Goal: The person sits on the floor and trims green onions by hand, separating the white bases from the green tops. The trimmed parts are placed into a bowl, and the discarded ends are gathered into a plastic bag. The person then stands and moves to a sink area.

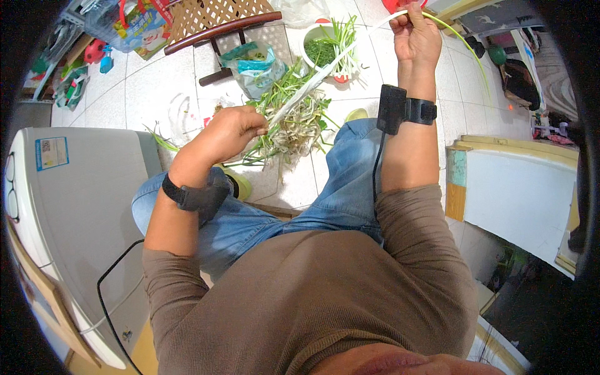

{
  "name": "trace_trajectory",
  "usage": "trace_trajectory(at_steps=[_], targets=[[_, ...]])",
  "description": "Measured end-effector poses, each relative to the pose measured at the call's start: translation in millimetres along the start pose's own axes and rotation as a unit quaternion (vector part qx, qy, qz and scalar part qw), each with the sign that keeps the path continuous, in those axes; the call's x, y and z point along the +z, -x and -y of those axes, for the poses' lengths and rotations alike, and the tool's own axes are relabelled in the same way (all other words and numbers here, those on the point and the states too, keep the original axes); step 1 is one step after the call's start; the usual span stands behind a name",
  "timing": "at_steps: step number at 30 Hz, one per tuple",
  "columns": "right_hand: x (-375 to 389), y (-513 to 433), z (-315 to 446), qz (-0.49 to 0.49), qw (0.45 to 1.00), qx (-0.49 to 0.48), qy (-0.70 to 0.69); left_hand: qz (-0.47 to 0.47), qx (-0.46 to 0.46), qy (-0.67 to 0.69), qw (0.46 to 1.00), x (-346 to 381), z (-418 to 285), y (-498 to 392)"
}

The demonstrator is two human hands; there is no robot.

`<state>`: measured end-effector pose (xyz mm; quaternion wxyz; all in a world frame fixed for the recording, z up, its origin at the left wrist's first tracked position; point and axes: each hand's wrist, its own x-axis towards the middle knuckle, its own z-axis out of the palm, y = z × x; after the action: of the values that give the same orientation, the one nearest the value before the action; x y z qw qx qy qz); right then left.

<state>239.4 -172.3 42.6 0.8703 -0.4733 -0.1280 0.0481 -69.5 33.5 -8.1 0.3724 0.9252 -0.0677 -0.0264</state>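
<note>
My right hand, at the top right, pinches a green onion stalk. Its white end points left and its green leaf droops to the right. A long pale strip of onion skin stretches from there down to my left hand, whose fingertips grip its lower end. Beneath the strip, a heap of green onion trimmings with withered leaves and skins lies on the floor. Beyond it, a white basin holds fine dark-green leaves, with a bunch of trimmed green onions lying over its right side.
A plastic bag with greens inside stands beside the heap, near a wooden chair with a woven panel. On my left is a white appliance-like cabinet; a pale panel stands on my right. Black cables hang from both wrist straps.
</note>
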Motion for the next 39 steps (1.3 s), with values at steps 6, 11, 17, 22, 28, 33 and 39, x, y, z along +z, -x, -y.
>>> trace_trajectory(at_steps=[6, 11, 17, 22, 28, 33, 39], targets=[[-2, -2, 5, -0.012, 0.999, -0.024, 0.026, 0.044, -0.004, 0.04, 0.998, -1, 3, 3], [1, 1, 10, -0.013, 0.998, -0.018, 0.051, 0.061, -0.007, 0.023, 0.998, 0, 10, 2], [15, 15, 13, -0.003, 0.995, -0.062, 0.082, 0.015, -0.091, -0.13, 0.987, 8, 19, -8], [33, 30, 9, 0.03, 0.992, -0.088, 0.084, -0.192, -0.069, -0.072, 0.976, 5, 6, -44], [45, 40, 2, 0.032, 0.989, -0.102, 0.101, -0.152, -0.075, 0.148, 0.974, 14, -24, -71], [47, 41, 0, 0.022, 0.987, -0.112, 0.115, -0.182, -0.073, 0.144, 0.97, 27, -22, -79], [53, 43, -3, 0.021, 0.988, -0.098, 0.114, -0.178, -0.061, 0.149, 0.971, 43, -9, -83]])
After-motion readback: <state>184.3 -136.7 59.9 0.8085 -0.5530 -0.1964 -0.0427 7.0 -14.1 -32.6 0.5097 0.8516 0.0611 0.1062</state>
